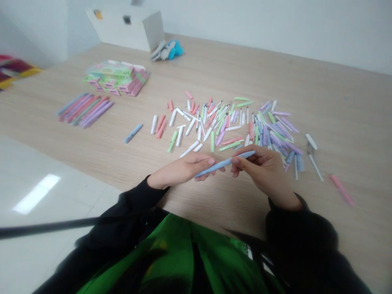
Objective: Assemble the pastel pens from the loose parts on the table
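Observation:
Between my two hands, close to the table's near edge, is a slim light-blue pen barrel [225,163], tilted up toward the right. My left hand [186,166] grips its lower left part, thumb on top. Near the right end, the thumb and fingers of my right hand [260,165] pinch it. Just beyond the hands lies a loose spread of pen parts: white tubes, thin refills with dark tips, and green, pink and purple caps and barrels [275,132]. A short blue cap [133,133] lies apart on the left.
Assembled-looking pens [85,109] lie in a row at left. Behind them are stacked pink-and-green boxes [118,77]. A white carton [128,28] and a crumpled grey and blue cloth [168,50] sit at the back. A pink barrel [342,189] lies far right on the wooden table [245,73].

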Available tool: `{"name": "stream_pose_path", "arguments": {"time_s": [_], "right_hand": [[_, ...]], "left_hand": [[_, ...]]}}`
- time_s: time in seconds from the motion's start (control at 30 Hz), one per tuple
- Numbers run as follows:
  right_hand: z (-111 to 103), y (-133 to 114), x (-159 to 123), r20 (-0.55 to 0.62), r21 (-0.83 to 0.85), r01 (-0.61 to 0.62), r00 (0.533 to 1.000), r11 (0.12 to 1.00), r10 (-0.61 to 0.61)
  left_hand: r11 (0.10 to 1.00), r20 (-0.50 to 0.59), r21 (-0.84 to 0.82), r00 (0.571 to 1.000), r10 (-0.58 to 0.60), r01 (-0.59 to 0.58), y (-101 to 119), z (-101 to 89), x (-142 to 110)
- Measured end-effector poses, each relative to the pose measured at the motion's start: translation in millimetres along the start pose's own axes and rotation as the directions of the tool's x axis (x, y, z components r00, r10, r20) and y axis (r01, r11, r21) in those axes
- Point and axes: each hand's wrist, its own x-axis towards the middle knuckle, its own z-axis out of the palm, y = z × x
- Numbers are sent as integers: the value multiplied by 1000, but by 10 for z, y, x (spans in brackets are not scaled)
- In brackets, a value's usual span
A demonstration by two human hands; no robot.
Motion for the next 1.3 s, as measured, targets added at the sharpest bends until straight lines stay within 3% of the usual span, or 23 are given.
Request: {"name": "stream_pose_path", "arguments": {"time_s": [0.17,0.3,0.57,0.77,0.93,1.03,1.1,1.17,1.3], "right_hand": [[1,-26,-19,-57,6,30,998,1000,-30],[72,37,-7,-17,58,-1,1000,998,2],[215,129,4,-70,152,18,998,988,-8],[263,153,3,-35,142,-2,999,990,7],[268,146,7,-57,152,15,998,988,-6],[270,171,0,-47,161,28,999,987,-20],[272,193,-5,-38,163,25,999,986,-19],[272,208,-4,-38,163,17,999,986,-11],[273,209,11,-56,162,5,998,987,4]], "left_hand": [[996,1,-88,1000,-22,22,25,33,67],[980,53,-193,998,-36,46,22,31,60],[993,-32,-119,999,-3,-1,-8,-25,52],[968,34,-225,993,-109,114,-88,-27,55],[993,-70,-101,995,-67,60,-64,-42,44],[988,7,-148,999,-33,34,-38,-48,37],[958,106,-271,992,-65,92,-49,-60,27],[928,132,-331,982,-133,170,-76,-74,16],[969,-11,-212,991,-130,125,-114,-83,5]]}}
